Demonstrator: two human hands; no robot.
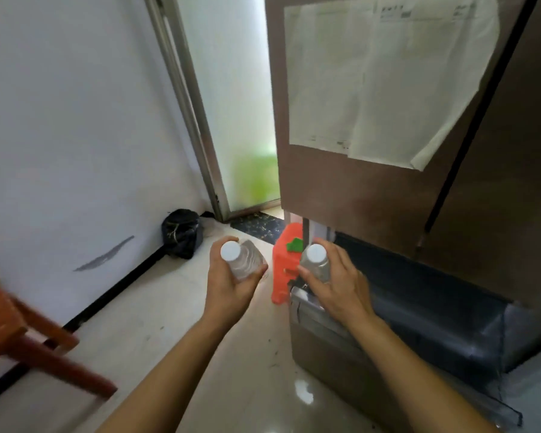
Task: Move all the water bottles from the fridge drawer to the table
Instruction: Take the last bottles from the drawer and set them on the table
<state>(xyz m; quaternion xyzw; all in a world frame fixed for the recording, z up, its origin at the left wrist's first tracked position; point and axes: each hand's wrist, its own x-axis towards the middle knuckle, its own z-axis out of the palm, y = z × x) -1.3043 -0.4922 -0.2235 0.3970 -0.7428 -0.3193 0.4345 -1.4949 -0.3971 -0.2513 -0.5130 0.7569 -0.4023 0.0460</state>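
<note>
My left hand grips a clear water bottle with a white cap, held over the floor to the left of the fridge. My right hand grips a second clear water bottle with a white cap, above the left front corner of the open fridge drawer. The drawer is pulled out at the bottom of the brown fridge; its dark inside shows no other bottle from here. The table is out of view.
An orange plastic container with a green piece stands on the floor against the fridge's left side. A black bag sits in the corner by the wall. A wooden chair is at the left. Pale tiled floor lies between them.
</note>
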